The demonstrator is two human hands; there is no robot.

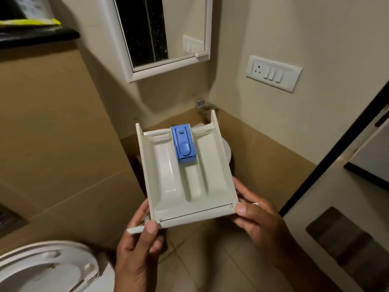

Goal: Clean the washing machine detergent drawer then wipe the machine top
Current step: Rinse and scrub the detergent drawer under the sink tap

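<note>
I hold the white drawer point(185, 178) mid-frame above the tiled floor point(210, 260), my left hand point(139, 247) gripping its near left corner, my right hand point(261, 224) gripping the near right corner. A blue insert point(184, 144) sits in its middle compartment. A toilet point(48, 268) fills the lower left.
</note>
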